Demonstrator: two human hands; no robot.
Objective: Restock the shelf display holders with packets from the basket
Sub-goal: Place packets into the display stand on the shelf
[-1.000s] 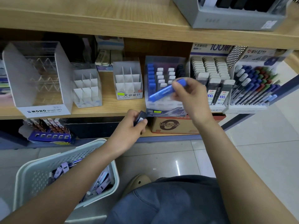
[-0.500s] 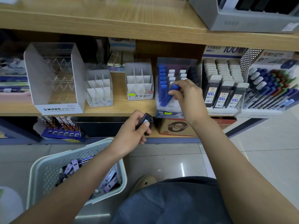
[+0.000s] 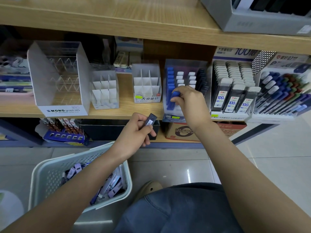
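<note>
Head view: the right hand (image 3: 190, 101) pinches a blue packet (image 3: 173, 100) in the clear display holder's (image 3: 185, 68) left column. The left hand (image 3: 136, 132) grips a dark packet (image 3: 151, 120) below the shelf (image 3: 127, 110). The near-left basket (image 3: 50, 172) holds purple packets (image 3: 112, 184).

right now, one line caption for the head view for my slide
Right hand slots a blue packet into the clear holder; left hand holds a dark packet.
</note>
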